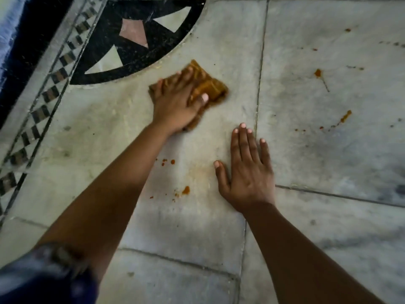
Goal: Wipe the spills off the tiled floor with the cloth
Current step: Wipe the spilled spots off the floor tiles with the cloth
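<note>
One cloth, ochre, ribbed and bunched into a rough folded pad, is lying on the floor just below the curved edge of a black inlay. The left hand is pressing down on it with fingers spread and nearly straight, not curled round it. The thumb is lying across the cloth's near side, and the cloth is sticking out past the fingertips and to the right of the palm, its edges blurred. The right hand is resting flat and empty on the bare tile, fingers straight and together, near the cloth but not touching it. The floor is showing large pale grey marble slabs with dark veining and thin dark joints. Orange-brown spills are dotting the slab between the two forearms, and more drops and streaks are lying well apart on the slab to the right. The inlay is holding pink and white triangles, and a checkered border is running diagonally at the left. A dark blue sleeve is covering the left upper arm.
</note>
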{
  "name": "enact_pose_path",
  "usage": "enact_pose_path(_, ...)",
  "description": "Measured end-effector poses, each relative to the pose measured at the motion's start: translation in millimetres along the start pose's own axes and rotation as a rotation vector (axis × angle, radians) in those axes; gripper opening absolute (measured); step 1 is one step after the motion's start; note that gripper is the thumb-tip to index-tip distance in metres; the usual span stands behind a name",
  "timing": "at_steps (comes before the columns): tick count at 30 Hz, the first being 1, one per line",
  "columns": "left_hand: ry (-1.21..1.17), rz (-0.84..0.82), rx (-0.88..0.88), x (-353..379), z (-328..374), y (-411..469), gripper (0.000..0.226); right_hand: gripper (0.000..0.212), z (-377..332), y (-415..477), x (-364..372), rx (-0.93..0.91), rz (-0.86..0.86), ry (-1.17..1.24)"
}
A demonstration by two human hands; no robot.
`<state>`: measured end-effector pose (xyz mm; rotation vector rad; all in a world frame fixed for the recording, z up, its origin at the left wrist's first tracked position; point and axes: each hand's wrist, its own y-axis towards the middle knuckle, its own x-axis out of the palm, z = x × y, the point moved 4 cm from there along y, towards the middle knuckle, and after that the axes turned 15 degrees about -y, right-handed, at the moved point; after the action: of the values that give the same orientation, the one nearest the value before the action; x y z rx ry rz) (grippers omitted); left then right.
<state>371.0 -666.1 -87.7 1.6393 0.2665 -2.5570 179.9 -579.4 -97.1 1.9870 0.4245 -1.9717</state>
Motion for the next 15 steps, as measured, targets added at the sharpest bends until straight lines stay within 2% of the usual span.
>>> enact_pose_path(2,0.020,-0.035,0.178,1.7,0.6,-45.2,0.066,0.075,0.4,0.1,-0.8,0.015,0.003,0.004)
enact_pose_path(4,0.058,-0.053,0.232,-4.1,-16.7,-72.2,0.069,0.075,0.9,0.1,-0.6,0.024,0.000,0.009)
enact_pose_path(7,0.076,0.019,0.023,-20.3,-45.1,-43.6,0.069,0.076,0.5,-0.1,-0.3,0.030,-0.005,0.012)
enact_pose_path(10,0.019,0.082,-0.189,-23.9,-36.5,30.7,0.064,0.076,0.9,-0.4,-0.5,0.025,-0.004,0.018)
enact_pose_path(12,-0.010,0.049,-0.196,-15.5,-11.2,67.4,0.063,0.075,0.8,-0.1,-0.7,0.025,-0.003,0.022)
enact_pose_path(15,0.019,-0.029,0.003,8.3,30.6,57.4,0.064,0.075,0.5,0.7,-1.1,0.027,-0.013,0.027)
